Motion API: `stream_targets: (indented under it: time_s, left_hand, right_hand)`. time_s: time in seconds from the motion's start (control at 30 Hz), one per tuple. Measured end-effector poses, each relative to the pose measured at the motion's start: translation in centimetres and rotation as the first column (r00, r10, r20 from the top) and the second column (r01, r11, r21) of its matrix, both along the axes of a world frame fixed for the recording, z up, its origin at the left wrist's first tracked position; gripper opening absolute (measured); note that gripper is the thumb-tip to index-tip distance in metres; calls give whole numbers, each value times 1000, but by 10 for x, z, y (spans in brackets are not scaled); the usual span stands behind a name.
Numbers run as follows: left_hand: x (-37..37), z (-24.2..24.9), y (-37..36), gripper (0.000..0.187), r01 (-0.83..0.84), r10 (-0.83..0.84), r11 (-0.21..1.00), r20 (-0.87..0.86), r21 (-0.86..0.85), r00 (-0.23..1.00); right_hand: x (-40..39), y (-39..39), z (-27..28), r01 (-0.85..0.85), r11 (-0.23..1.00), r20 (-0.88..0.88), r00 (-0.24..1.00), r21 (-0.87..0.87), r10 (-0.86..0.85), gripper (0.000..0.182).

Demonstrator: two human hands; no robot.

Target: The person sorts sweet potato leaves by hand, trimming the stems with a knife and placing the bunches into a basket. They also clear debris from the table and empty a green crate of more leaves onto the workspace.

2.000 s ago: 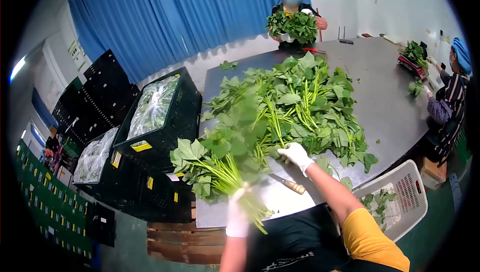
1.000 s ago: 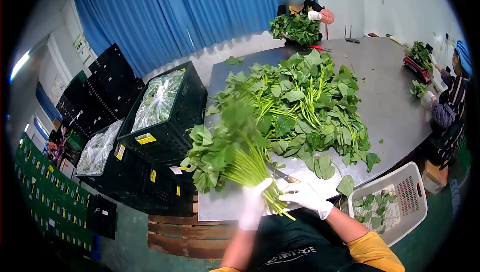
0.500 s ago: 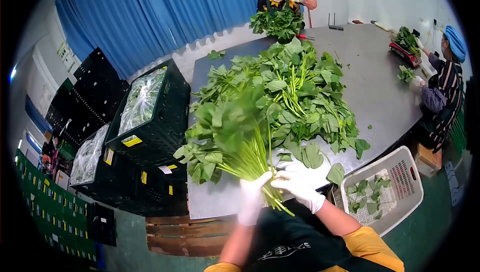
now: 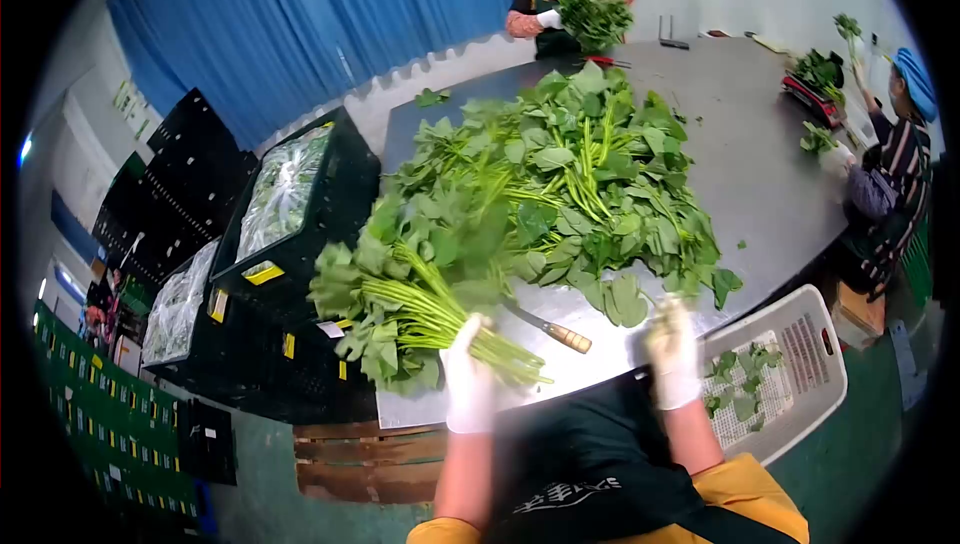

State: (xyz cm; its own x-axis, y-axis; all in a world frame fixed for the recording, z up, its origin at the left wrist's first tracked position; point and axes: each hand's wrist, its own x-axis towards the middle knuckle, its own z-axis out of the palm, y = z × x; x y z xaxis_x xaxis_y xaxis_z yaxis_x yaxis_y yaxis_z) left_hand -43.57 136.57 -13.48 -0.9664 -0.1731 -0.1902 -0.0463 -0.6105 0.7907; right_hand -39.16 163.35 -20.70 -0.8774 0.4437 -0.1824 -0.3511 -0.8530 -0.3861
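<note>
In my left hand (image 4: 468,369), gloved in white, the stems of a thick bunch of leafy greens (image 4: 425,304) are gripped, the leaves pointing to the far left and their tops blurred. My right hand (image 4: 676,349), also in a white glove, is over the table's near edge beside the basket. Motion smears its fingers; a greenish patch shows at the tips, too blurred to name. Between both hands a knife with a wooden handle (image 4: 566,336) lies on the metal table (image 4: 600,364), its blade partly under leaves. Behind it spreads a large pile of greens (image 4: 590,184).
A pale plastic basket (image 4: 825,384) with loose leaves stands at right. Dark crates (image 4: 345,179) with bagged greens are stacked at left. Across the table one person (image 4: 550,4) holds greens; another person (image 4: 890,164) at right handles greens beside a red scale (image 4: 812,102).
My left hand has moved left and tilted the bunch lower, uncovering the knife. My right hand has left the stems and shifted right. The person opposite has raised their greens.
</note>
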Motion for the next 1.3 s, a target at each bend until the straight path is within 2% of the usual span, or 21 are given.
stream_targets:
  time_s: [0.03,0.07,0.13,0.17,0.23,0.27,0.3,0.33,0.4,0.53,0.6,0.63,0.7,0.77,0.87,0.97,1.0,1.07,1.13,1.17,1.3]
  left_hand:
    - [-3,-6,-8,15,-28,28,1000,-8,-1,1000]
    - [-2,-11,-15,16,-86,74,982,-75,-171,994]
    - [-2,-17,-22,22,-148,77,893,-178,-426,981]
    - [-7,-44,-30,19,-242,-53,554,-324,-797,945]
    - [1,-43,-6,15,-174,-39,655,-263,-736,964]
    - [-3,-57,2,15,-44,-5,911,-118,-409,993]
    - [-7,-70,9,15,38,-38,999,24,11,999]
    - [-3,-73,19,19,26,-46,980,-97,-196,994]
    - [14,-48,34,24,49,-48,999,-29,19,998]
    - [17,-71,31,22,-10,10,1000,21,8,1000]
    - [19,-65,24,15,-50,51,981,-2,-187,999]
    - [19,-64,21,15,-58,58,981,-4,-185,998]
    - [19,-57,10,13,95,-75,980,120,-177,990]
    - [23,-47,-6,17,252,-222,939,147,-235,964]
    - [24,-71,-21,30,101,-326,707,-197,-700,924]
    - [56,16,-24,38,164,-375,12,148,-986,915]
    - [51,18,-25,38,167,-388,8,151,-986,909]
    - [43,21,-26,49,-574,-690,-389,-185,-721,700]
    - [34,34,-23,47,-648,-798,-404,-99,-646,595]
    - [29,40,-20,39,-654,-829,-379,-74,-655,555]
    - [32,20,-34,23,-510,-834,-440,125,-739,538]
  right_hand:
    - [1,40,4,257,946,47,966,-195,-253,24]
    - [7,100,-24,100,980,-351,923,-170,-155,38]
    - [15,121,-4,109,939,-381,894,-327,-236,58]
    - [19,108,28,54,932,-357,915,-357,-190,63]
    - [-4,61,28,-188,982,-376,911,-12,169,83]
    - [-10,24,32,-308,928,-202,915,210,349,83]
    - [-8,-7,45,-518,752,64,838,408,542,80]
    - [-18,-30,43,-636,528,250,740,563,624,72]
    - [-42,-65,14,-745,124,433,506,656,746,63]
    - [-42,-122,-2,-786,79,354,363,614,862,72]
    - [-44,-130,0,-830,22,383,280,557,880,26]
    - [-44,-131,3,-829,15,384,275,559,881,26]
    - [-40,-130,30,-861,-43,482,242,507,842,20]
    - [-36,-129,37,-897,93,421,293,433,858,19]
    - [-38,-115,32,-868,155,484,402,471,777,22]
    - [-42,-100,43,-866,136,533,412,481,739,18]
    - [-43,-100,43,-835,86,540,426,543,726,18]
    - [-35,-104,58,-805,9,523,394,593,756,18]
    - [-18,-104,71,-772,-123,514,286,624,809,20]
    - [-16,-114,73,-627,-328,593,270,706,759,26]
    - [-20,-110,83,-655,-478,662,46,586,748,33]
